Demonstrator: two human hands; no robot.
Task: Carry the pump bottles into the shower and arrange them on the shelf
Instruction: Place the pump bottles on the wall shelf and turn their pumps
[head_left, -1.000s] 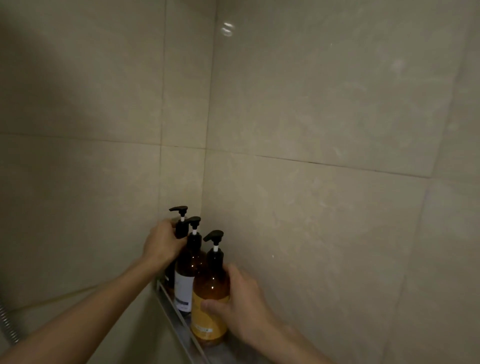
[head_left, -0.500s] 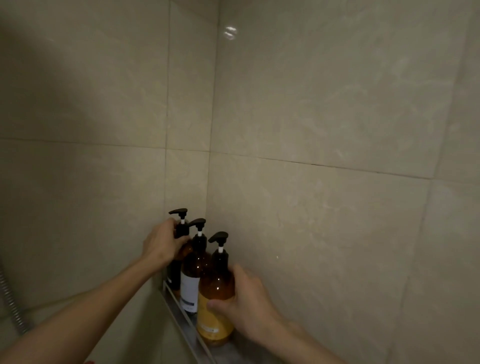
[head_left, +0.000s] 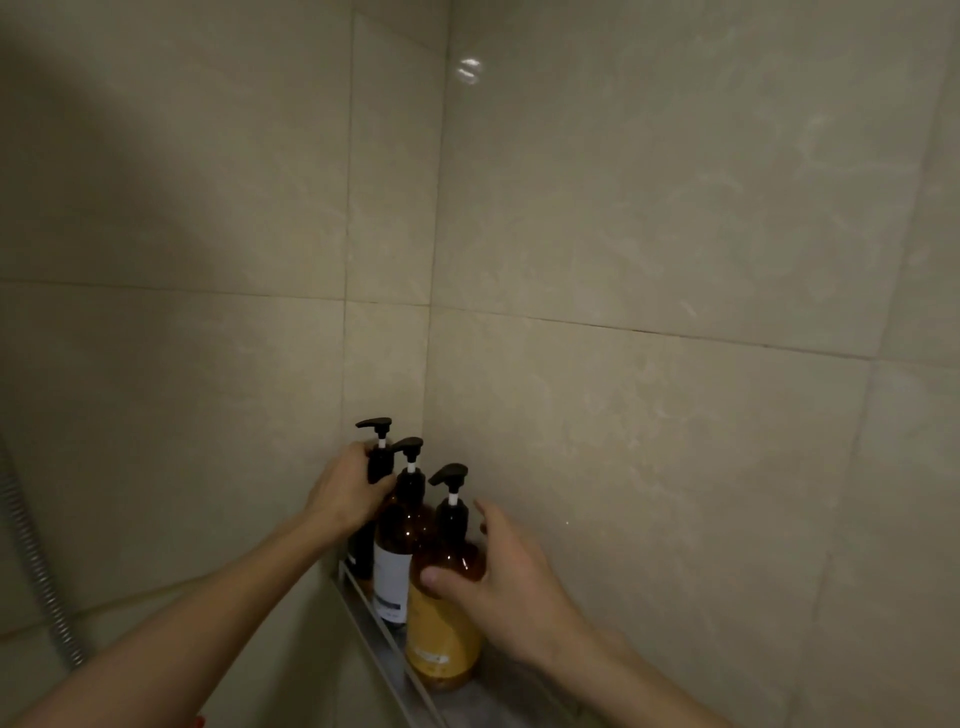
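Fingers (head_left: 359, 453) of the left hand (head_left: 345, 493) are curled round the neck of the back bottle (head_left: 381, 465), deep in the shelf's wall corner, while the right hand (head_left: 514, 587) wraps the front bottle (head_left: 441, 636), thumb on its face. All three, the middle bottle (head_left: 400, 556) included, stand upright in a row behind the front edge of the shelf (head_left: 371, 621). Carrying looks finished; only small straightening and letting go seem left.
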